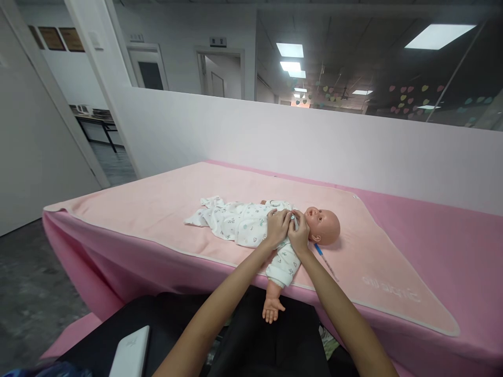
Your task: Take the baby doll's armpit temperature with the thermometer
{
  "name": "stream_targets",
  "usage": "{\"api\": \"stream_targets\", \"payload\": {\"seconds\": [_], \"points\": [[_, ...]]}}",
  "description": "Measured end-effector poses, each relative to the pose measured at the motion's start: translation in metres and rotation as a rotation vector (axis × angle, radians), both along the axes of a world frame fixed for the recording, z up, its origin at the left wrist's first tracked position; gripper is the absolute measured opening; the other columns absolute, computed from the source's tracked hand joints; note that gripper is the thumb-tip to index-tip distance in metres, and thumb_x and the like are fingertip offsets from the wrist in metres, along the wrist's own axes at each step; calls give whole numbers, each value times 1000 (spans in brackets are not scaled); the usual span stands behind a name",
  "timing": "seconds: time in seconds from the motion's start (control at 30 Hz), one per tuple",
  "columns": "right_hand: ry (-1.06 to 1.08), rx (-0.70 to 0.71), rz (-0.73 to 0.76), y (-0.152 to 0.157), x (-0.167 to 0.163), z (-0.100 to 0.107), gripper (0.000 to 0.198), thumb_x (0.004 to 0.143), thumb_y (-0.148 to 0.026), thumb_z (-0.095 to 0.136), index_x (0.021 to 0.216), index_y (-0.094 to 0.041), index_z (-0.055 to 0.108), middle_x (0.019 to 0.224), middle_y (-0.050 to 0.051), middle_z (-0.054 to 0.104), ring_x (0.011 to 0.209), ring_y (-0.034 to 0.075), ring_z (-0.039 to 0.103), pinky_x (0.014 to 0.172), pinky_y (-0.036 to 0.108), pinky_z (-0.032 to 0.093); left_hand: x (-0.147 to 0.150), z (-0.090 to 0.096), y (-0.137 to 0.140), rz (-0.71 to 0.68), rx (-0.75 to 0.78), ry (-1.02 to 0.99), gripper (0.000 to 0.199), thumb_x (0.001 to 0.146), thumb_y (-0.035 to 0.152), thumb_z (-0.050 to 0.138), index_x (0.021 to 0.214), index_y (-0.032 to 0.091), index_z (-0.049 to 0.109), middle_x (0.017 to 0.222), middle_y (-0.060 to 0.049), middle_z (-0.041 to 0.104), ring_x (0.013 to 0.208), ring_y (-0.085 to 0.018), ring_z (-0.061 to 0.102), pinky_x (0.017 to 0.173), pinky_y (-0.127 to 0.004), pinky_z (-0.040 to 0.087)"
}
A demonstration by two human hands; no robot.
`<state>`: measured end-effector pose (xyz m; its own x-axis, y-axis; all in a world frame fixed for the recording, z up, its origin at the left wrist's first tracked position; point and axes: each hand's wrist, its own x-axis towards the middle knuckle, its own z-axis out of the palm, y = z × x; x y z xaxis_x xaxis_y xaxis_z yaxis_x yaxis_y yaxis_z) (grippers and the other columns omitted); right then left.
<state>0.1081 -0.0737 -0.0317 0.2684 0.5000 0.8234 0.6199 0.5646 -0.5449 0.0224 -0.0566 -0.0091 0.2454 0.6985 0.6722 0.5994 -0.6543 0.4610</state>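
A baby doll lies on its back with its head to the right. It wears a white printed baby romper, whose leg end lies flat and loose at the left. At the upper chest, just below the doll's chin, my left hand pinches the romper's fabric. Close beside it, my right hand pinches the same front edge, and a small round snap shows between the fingertips. One doll arm comes out of its sleeve and hangs over the table's near edge. My fingers hide part of the neckline.
A blue-capped thin stick, perhaps a thermometer or pen, lies by the doll's head. A peach mat covers much of the pink-draped table. Behind stands a white partition with glass above. A white device rests at lower left.
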Motion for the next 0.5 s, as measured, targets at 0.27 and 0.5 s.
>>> {"api": "stream_targets", "payload": {"seconds": [0.27, 0.5], "points": [[20, -19, 10, 3, 1, -4, 28, 81, -17, 41, 106, -15, 52, 102, 11, 62, 94, 18, 59, 82, 33, 49, 0, 2, -3, -26, -23, -75, 19, 87, 21, 36, 84, 22, 55, 86, 4, 65, 83, -12, 57, 93, -33, 28], [22, -20, -8, 4, 0, -4, 28, 81, -17, 39, 106, -16, 52, 101, 10, 62, 95, 18, 59, 83, 34, 49, 0, 5, -3, -30, -16, -55, 23, 87, 18, 31, 84, 22, 54, 85, 2, 64, 82, -13, 56, 87, -32, 31]]}}
